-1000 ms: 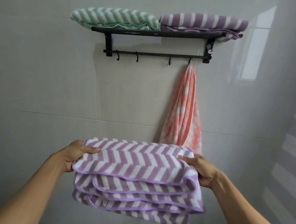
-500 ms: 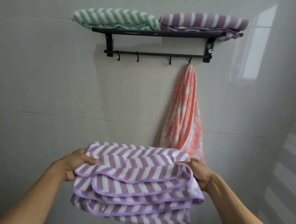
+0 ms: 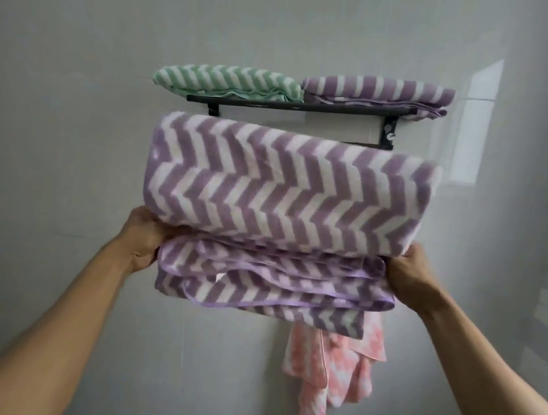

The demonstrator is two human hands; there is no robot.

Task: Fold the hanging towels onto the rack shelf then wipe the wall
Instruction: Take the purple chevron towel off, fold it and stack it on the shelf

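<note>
Both my hands, left hand (image 3: 142,244) and right hand (image 3: 409,275), grip the folded purple towel (image 3: 284,188) below the rack shelf (image 3: 310,107).

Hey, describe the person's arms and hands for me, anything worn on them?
Both forearms are bare as far as the frame shows: no sleeves, watch, bracelet or gloves. The left hand and right hand are bare too; no rings show on the parts in view, though the fingers are largely hidden.
</note>
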